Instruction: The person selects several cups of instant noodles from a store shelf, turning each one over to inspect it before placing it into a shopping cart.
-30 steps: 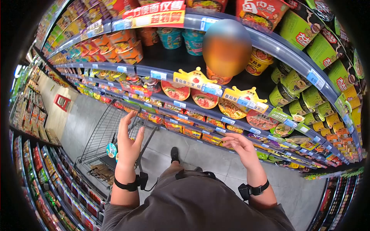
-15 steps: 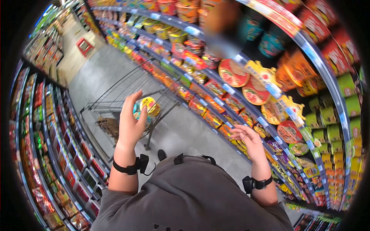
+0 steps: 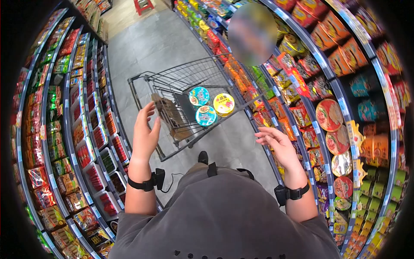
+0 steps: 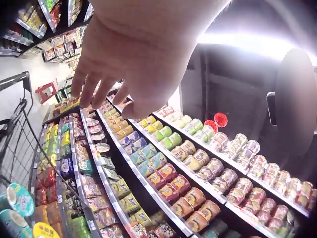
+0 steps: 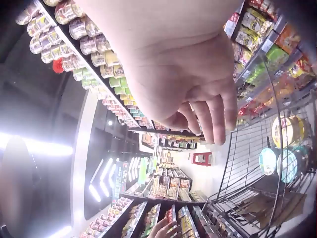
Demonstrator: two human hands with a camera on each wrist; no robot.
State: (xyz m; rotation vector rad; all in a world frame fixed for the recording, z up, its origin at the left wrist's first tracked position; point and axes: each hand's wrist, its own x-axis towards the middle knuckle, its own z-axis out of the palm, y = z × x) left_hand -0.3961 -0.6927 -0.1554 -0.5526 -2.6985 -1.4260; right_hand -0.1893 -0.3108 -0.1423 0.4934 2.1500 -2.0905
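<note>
My left hand (image 3: 145, 134) is raised over the near left side of a wire shopping cart (image 3: 172, 80), fingers relaxed and holding nothing. On the other side my right hand (image 3: 279, 144) hangs loosely bent in front of the right-hand shelves, also holding nothing. Inside the cart stand two blue instant-noodle tubs (image 3: 199, 96) and a yellow noodle tub (image 3: 224, 104), lids up. A brown, flat piece (image 3: 170, 118) lies beside them at the cart's near end. In the right wrist view the yellow tub (image 5: 289, 131) shows past my fingers (image 5: 216, 116).
Shelves of noodle tubs and packets (image 3: 330, 114) line the right side. Shelves of packaged food (image 3: 62, 142) run along the left. Grey floor (image 3: 146, 41) stretches ahead between them, with a red stool-like object (image 3: 143, 6) at the far end.
The view has turned left from the noodle shelf toward the aisle. The cart and its tubs have come into the middle of view. Both hands keep much the same pose, still holding nothing.
</note>
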